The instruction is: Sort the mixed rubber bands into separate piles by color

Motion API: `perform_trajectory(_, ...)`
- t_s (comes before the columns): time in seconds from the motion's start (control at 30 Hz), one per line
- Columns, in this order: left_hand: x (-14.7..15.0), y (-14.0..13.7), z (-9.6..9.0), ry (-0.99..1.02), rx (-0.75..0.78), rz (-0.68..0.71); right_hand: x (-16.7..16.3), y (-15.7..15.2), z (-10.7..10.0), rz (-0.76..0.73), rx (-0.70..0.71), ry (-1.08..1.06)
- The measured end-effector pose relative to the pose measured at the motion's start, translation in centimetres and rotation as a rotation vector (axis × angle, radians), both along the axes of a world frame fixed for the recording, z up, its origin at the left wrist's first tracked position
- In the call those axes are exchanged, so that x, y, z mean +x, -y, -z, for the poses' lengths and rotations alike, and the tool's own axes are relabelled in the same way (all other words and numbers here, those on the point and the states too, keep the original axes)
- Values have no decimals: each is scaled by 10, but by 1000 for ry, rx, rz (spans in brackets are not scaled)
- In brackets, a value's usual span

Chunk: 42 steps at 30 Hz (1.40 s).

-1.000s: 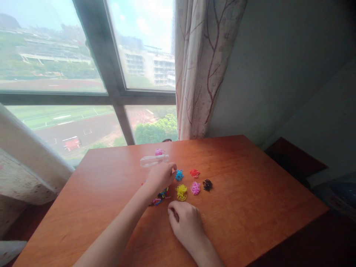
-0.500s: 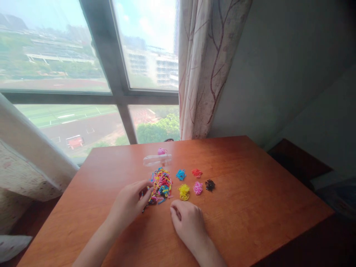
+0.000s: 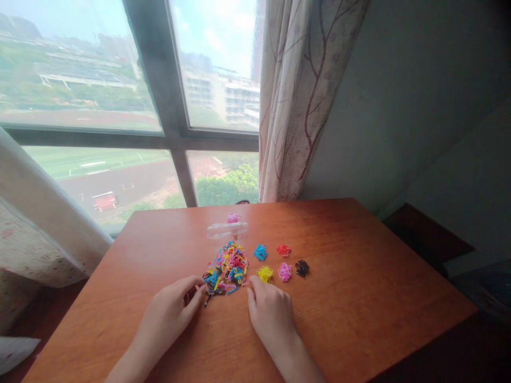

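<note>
A mixed heap of small rubber bands (image 3: 229, 266) in many colours lies on the wooden table (image 3: 359, 266). At the heap's lower left edge is my left hand (image 3: 171, 306), its thumb and index finger curled almost together; whatever is between the tips is too small to make out. My right hand (image 3: 273, 314) rests at the heap's right side with its fingers closed. Its thumb and index finger meet at a pink rubber band (image 3: 245, 283) on the heap's edge. Just beyond the right knuckles sits a yellow pile of bands (image 3: 265, 274), partly covered by that hand.
Single-colour piles stand to the right: blue (image 3: 261, 252), red (image 3: 283, 250), pink (image 3: 285, 272) and black (image 3: 302, 268). Behind the heap lie a clear plastic bag or wrapper (image 3: 227, 230) and a pink object (image 3: 233, 218). A window (image 3: 175, 141) and curtain (image 3: 293, 96) are beyond the table.
My left hand has drawn back left and down from the heap, its fingertips closer together. My right hand has moved slightly up, bringing its fingertips to the pink band. The view has shifted slightly.
</note>
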State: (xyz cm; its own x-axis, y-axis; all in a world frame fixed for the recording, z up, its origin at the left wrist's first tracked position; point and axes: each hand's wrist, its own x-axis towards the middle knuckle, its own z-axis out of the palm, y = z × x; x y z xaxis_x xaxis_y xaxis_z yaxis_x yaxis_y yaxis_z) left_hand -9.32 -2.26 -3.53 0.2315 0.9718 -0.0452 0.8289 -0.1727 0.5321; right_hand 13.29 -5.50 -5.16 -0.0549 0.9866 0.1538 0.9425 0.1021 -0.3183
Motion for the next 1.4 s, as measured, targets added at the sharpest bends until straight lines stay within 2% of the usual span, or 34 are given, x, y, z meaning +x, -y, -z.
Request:
perform_trajectory(0.27,-3,2,-3,-87,-2,15,-4,-13,-8,-5,-106,117)
perform_trajectory(0.4,-5,3,-3,-93,-10,78,-3,-13,-6,0,-86,96)
perform_trajectory(0.57,-5,4,-4,-37,-37,189,2,-6,-2,-8,-16,-54)
perform_trajectory(0.8,2,6,-5,-69,-50,208,46,-1,7,111,130,-190)
perform_trajectory(1.0,15,9,-6,-72,-42,173,92,-8,5,228,117,-170)
perform_trajectory(1.4,23,13,0,-139,-34,160,99,-19,9,223,28,-127)
